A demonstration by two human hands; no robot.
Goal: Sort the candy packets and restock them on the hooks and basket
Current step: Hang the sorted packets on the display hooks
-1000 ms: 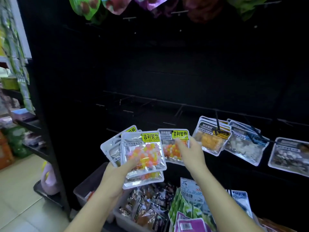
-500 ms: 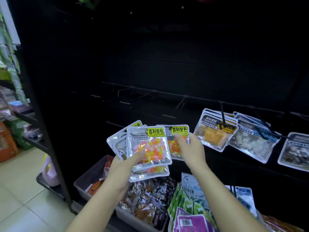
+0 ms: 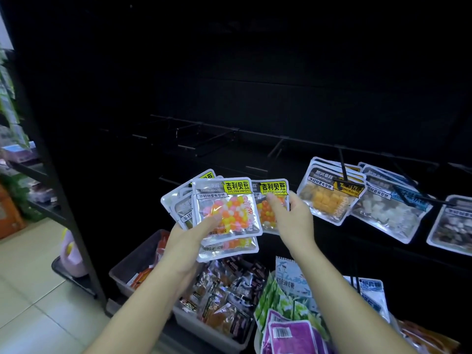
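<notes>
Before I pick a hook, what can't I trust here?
Head view:
Fanned packets in the left hand: front packet covers the rest, count unclear.
Single packet in the right hand: partly behind the fingers.
Empty hooks: lost against the dark panel.
Grey packet: cut by the right edge.

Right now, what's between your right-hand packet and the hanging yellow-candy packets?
Only the right hand gripping that packet and a dark sliver before the yellow-candy packets, in the head view.

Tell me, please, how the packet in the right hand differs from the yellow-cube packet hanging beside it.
The held packet shows small round orange and yellow beads, the hanging packet yellow cubes. The right hand pinches the held packet; the hanging packet sits on a hook. Both have silvery borders.
</notes>
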